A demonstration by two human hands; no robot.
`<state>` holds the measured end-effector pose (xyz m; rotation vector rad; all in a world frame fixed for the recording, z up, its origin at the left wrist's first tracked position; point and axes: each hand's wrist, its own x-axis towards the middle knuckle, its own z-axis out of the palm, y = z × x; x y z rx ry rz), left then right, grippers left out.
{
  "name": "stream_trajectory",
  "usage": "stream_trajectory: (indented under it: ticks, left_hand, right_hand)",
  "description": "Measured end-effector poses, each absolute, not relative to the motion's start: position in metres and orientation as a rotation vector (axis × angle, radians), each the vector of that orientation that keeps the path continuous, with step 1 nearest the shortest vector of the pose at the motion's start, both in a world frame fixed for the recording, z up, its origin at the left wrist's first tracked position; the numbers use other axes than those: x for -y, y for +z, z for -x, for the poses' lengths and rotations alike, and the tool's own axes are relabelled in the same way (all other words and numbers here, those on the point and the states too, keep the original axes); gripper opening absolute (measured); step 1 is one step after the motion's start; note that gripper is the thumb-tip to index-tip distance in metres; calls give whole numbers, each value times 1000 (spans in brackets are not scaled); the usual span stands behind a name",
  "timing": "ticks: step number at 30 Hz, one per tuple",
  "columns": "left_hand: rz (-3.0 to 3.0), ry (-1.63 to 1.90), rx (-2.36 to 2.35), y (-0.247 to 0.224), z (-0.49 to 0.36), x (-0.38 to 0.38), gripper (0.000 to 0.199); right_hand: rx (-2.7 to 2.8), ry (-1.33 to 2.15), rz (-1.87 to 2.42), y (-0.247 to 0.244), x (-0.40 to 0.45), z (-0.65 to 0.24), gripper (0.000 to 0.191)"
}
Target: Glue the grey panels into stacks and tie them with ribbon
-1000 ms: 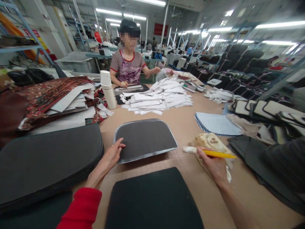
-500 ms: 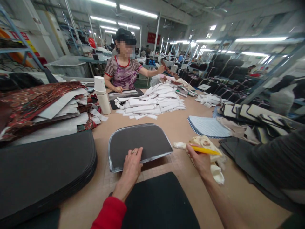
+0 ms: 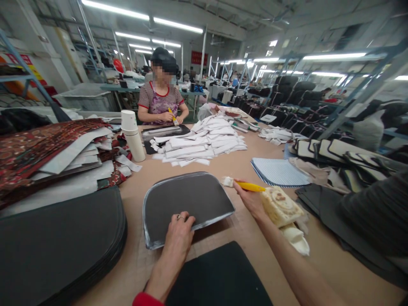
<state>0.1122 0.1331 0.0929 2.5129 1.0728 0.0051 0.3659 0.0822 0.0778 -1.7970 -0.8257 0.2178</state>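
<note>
A dark grey panel [image 3: 191, 195] with rounded corners and white-smeared edges lies in front of me, its near edge slightly above the table. My left hand [image 3: 181, 233] holds it at that near edge, fingers bent on top and the thumb partly hidden. In my right hand [image 3: 250, 197] is a yellow-handled paintbrush [image 3: 251, 187]. Its white-coated bristles are close to the panel's right edge; contact is unclear. Beyond that wrist sits a cream-crusted container [image 3: 280, 206], with a whitish lump beside it. Nearer me lies another dark panel [image 3: 219, 276].
A thick stack of dark panels [image 3: 60, 242] stands left, below patterned fabric pieces [image 3: 47, 148]. White strips [image 3: 204, 142] are heaped ahead, beside a pale bottle [image 3: 134, 140]. Striped blue cloth [image 3: 279, 171] lies right. Across the table a co-worker [image 3: 162, 97] holds a yellow brush.
My right hand has brought the brush left, away from the crusted container and up to the panel's right side. The co-worker's outstretched arm has come back in over the table.
</note>
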Motion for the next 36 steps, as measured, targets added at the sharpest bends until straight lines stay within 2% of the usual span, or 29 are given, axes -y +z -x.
stream_trajectory:
  ticks: [4, 8, 14, 26, 30, 36]
  left_hand:
    - [-2542, -53, -1087, 92, -114, -135, 31]
    - [-2542, -84, -1100, 91, -115, -136, 32]
    - [-2521, -34, -1101, 89, -114, -135, 30]
    - [-2587, -17, -1075, 89, -114, -132, 30]
    - [-2611, -42, -1079, 86, -113, -130, 33]
    - [-2624, 67, -1171, 77, -113, -121, 50]
  right_hand:
    - [868, 245, 1765, 77, -110, -367, 45]
    - [908, 241, 1786, 76, -108, -368, 39]
    - [968, 145, 1899, 72, -50, -362, 27]
    - [922, 50, 1879, 65, 37, -325, 32]
    - [858, 44, 1856, 84, 24, -327, 37]
    - [803, 217, 1816, 117, -40, -326, 42]
